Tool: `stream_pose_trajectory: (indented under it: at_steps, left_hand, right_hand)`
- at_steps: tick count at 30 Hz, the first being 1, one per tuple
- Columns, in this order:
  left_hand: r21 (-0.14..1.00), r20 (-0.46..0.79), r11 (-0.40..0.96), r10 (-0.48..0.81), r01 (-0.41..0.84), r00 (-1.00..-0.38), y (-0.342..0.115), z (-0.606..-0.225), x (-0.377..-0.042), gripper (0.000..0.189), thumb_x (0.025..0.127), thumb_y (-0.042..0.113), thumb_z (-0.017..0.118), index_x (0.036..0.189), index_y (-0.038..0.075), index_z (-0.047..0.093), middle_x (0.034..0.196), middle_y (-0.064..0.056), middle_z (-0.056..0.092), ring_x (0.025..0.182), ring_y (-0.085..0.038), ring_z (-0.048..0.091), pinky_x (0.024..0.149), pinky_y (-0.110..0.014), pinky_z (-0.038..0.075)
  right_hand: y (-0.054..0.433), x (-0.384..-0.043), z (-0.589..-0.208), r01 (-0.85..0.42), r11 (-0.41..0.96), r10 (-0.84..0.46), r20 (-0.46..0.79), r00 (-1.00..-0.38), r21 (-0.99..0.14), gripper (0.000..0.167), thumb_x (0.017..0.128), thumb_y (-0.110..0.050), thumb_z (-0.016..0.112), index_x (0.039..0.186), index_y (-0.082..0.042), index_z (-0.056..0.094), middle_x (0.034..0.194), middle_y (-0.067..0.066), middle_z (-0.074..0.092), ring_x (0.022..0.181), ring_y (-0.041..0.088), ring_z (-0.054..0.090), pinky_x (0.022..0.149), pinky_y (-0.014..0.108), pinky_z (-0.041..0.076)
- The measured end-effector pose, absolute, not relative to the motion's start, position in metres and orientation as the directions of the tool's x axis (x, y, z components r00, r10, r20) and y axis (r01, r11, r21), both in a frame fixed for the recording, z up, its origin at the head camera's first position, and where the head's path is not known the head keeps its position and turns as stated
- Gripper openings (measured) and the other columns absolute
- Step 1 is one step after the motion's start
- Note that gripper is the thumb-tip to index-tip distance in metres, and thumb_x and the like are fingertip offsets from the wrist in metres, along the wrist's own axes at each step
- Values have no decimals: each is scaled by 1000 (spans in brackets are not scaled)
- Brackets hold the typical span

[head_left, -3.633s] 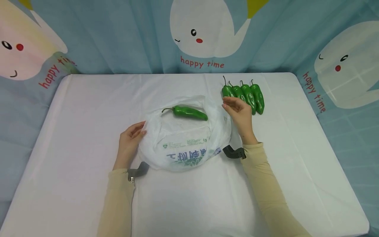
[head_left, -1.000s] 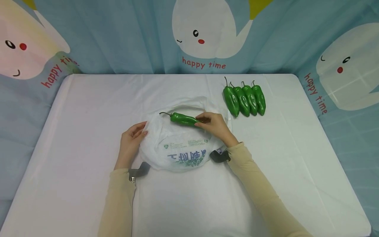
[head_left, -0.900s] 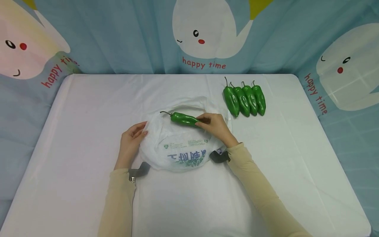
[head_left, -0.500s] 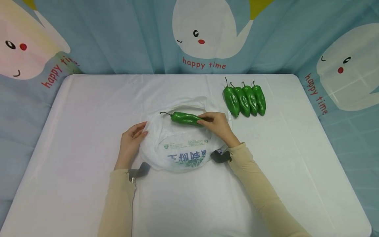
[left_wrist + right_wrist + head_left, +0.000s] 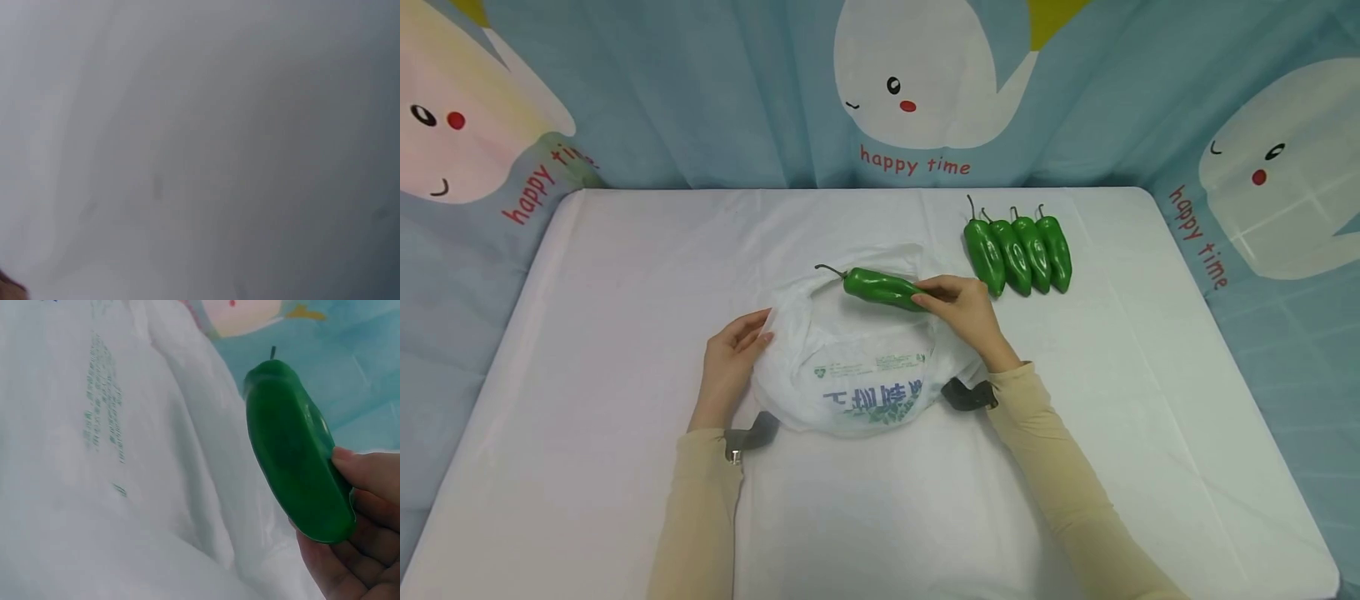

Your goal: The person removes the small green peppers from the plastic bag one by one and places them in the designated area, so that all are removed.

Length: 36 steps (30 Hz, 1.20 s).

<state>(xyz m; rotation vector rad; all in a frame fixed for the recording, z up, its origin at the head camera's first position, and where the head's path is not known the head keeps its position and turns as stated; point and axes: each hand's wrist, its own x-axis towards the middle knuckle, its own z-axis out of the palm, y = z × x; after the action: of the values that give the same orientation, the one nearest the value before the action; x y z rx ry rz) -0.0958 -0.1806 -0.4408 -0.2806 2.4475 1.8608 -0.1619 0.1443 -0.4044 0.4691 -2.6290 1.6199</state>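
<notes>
A white plastic bag with printed lettering lies with its mouth open in the middle of the table. My left hand pinches the bag's left edge between thumb and fingers. Only a sliver of a fingertip enters the left wrist view, where pale plastic fills the rest. Over the bag's opening, my right hand grips a green pepper by its tapered end, the stem pointing left. The right wrist view shows that pepper between thumb and fingers, raised beside the bag's folds.
Several more green peppers lie side by side at the back right, just beyond my right hand. The table has a white cover. A blue curtain with whale prints surrounds its back and sides.
My right hand, earlier at the bag's right side with nothing in it, has taken hold of the pepper inside the bag and shifted it back and right. The left hand stays put.
</notes>
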Motion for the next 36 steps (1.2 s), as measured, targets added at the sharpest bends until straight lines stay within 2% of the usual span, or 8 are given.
stream_pose_trajectory:
  at_steps: [8,19,27,36]
  left_hand:
    - [949,-151,262,-109,-175,-983,-181,-442,-96,41,93,16,62,132,6,54,133,-11,53,124,-22,49,97,-18,43]
    - [950,-152,259,-110,-176,-982,-181,-441,-96,42,93,17,62,132,7,54,134,-11,52,125,-23,49,96,-17,43]
    - [952,-132,263,-108,-156,-985,-181,-443,-96,41,92,16,62,131,6,55,132,-11,54,124,-22,50,95,-16,43]
    - [951,-138,262,-108,-162,-985,-180,-442,-96,41,93,16,62,131,6,55,133,-11,53,124,-22,49,95,-15,43]
  right_hand:
    - [153,-163,-402,-245,407,-214,169,-962,-880,22,84,-12,73,101,1,71,95,14,71,81,22,68,71,23,55]
    - [157,-161,-393,-220,370,-178,163,-970,-902,23,84,-8,72,101,5,69,96,19,69,83,26,67,72,21,54]
    - [165,-164,-396,-255,381,-148,213,-966,-889,23,83,-9,73,101,4,70,95,18,70,80,12,66,71,20,55]
    - [172,-164,-394,-266,379,-96,248,-964,-886,22,84,-8,72,102,5,70,97,19,69,78,2,63,71,17,53]
